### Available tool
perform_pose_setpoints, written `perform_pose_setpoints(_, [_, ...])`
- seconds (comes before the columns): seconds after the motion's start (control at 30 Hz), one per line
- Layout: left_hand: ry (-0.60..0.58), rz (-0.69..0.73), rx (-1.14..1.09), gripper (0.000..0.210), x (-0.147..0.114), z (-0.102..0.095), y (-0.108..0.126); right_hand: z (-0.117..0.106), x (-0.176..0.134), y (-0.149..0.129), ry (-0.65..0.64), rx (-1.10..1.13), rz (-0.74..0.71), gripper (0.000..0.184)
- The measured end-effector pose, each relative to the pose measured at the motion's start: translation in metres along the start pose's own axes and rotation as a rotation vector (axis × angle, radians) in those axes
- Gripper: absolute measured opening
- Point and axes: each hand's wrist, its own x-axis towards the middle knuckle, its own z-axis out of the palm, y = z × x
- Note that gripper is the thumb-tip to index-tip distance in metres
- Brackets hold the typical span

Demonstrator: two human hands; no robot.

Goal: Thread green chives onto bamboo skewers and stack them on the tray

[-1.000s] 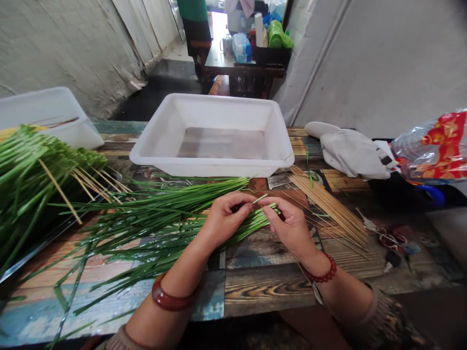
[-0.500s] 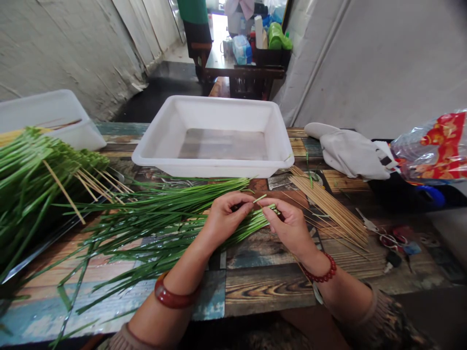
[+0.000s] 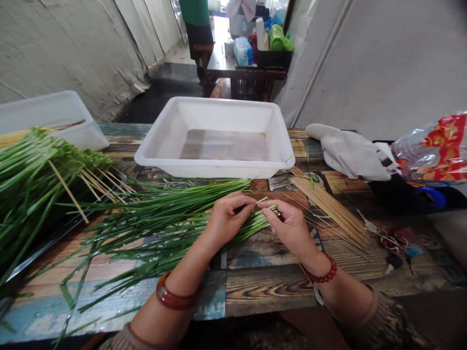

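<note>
Pinched between the fingertips of my left hand [image 3: 231, 216] is a garlic chive stalk [image 3: 261, 200], its pale cut end sticking up. My right hand [image 3: 286, 221] is closed beside it, fingertips almost touching the left ones. A thin bamboo skewer [image 3: 305, 274] runs under the right palm and shows again below the wrist; its tip is at the chive, though I cannot tell how far it goes in. Loose garlic chives [image 3: 156, 214] lie across the table under and left of my hands. A pile of bamboo skewers [image 3: 330, 209] lies to the right.
A white plastic tub [image 3: 215, 167] stands beyond my hands. At the left, skewered chives [image 3: 44, 170] are heaped on a metal tray, before another white tub [image 3: 87, 133]. Rightward are a cap [image 3: 350, 150], keys [image 3: 394, 262] and a plastic bag [image 3: 434, 150]. A person [image 3: 196, 19] stands farther back.
The view has shifted very slightly. Both hands keep nearly the same pose at the chive stalk, and nothing has been let go.
</note>
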Motion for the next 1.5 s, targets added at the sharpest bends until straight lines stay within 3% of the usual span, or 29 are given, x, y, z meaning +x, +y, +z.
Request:
perform_pose_setpoints(0.6, [0.061, 0.113, 0.219, 0.013, -0.003, 0.005, -0.005, 0.003, 0.000, 0.000, 0.006, 0.050, 0.037, 0.020])
perform_pose_setpoints(0.77, [0.062, 0.158, 0.306, 0.013, -0.004, 0.006, -0.006, 0.005, 0.000, -0.001, 0.025, 0.104, 0.035, 0.039])
perform_pose_setpoints(1.03, [-0.010, 0.170, 0.398, 0.017, -0.006, 0.007, -0.006, 0.006, -0.002, 0.006, 0.033, 0.081, 0.007, 0.022])
perform_pose_setpoints(1.2, [-0.133, 0.132, 0.220, 0.017, -0.004, 0.003, -0.001, 0.007, -0.002, 0.012, 0.049, 0.055, 0.030, 0.016])
perform_pose_setpoints(1.3, [-0.047, 0.076, 0.144, 0.017, -0.002, -0.004, -0.004, 0.007, -0.001, 0.011, 0.022, 0.076, 0.058, 0.019])
perform_pose_setpoints(1.4, [0.139, 0.038, 0.233, 0.018, 0.001, -0.010, -0.015, 0.007, 0.000, 0.010, -0.004, 0.109, 0.086, 0.023])
perform_pose_setpoints(1.5, [0.186, 0.044, 0.333, 0.020, 0.003, -0.014, -0.028, 0.007, 0.000, 0.009, -0.018, 0.110, 0.096, 0.028])
